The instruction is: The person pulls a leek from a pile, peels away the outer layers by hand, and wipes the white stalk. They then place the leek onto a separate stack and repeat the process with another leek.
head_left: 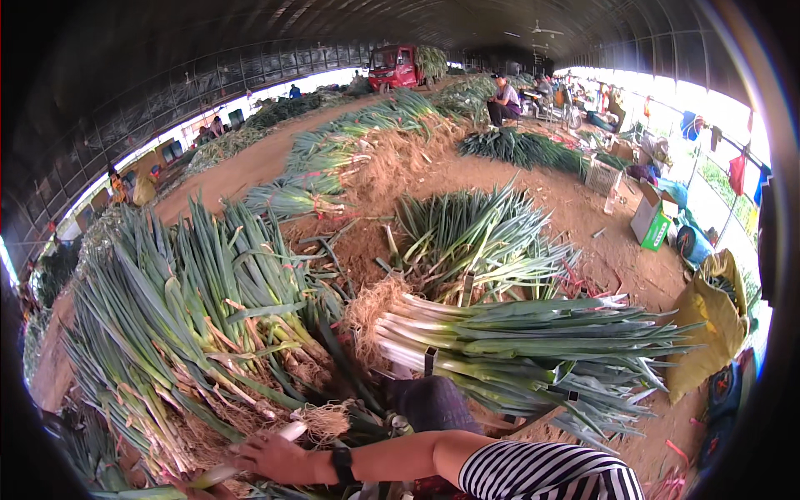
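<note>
One green onion [250,454], white-stalked with a tuft of roots, lies low in the view at the foot of a big heap of green onions [192,308], and the right hand [275,457], reaching across from a striped sleeve [542,471] with a black wristband [342,464], has its fingers closed around that stalk. Just right of it a stacked bundle of green onions [517,342] rests in a metal frame [430,360] on the dirt floor [600,233]. The left hand is out of view.
</note>
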`<action>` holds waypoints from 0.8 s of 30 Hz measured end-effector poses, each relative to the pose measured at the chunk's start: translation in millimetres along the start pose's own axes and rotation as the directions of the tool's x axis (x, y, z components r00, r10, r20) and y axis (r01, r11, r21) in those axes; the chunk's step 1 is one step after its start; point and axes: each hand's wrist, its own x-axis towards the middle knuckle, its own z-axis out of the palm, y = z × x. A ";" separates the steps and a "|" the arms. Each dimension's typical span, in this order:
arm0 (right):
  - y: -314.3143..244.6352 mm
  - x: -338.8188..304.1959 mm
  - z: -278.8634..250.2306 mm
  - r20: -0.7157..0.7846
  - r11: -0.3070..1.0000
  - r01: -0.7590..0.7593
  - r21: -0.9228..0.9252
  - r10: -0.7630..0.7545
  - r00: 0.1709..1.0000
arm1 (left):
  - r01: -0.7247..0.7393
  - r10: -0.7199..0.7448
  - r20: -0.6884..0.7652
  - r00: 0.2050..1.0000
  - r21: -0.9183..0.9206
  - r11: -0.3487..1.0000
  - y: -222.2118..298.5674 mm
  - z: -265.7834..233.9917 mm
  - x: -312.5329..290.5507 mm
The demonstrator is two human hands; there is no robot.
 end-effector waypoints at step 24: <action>0.5 -58.3 -64.1 0.388 0.856 -0.149 0.495 -0.065 0.919 | 0.478 -0.247 0.475 0.845 -0.877 -0.052 69.0 -129.2 31.6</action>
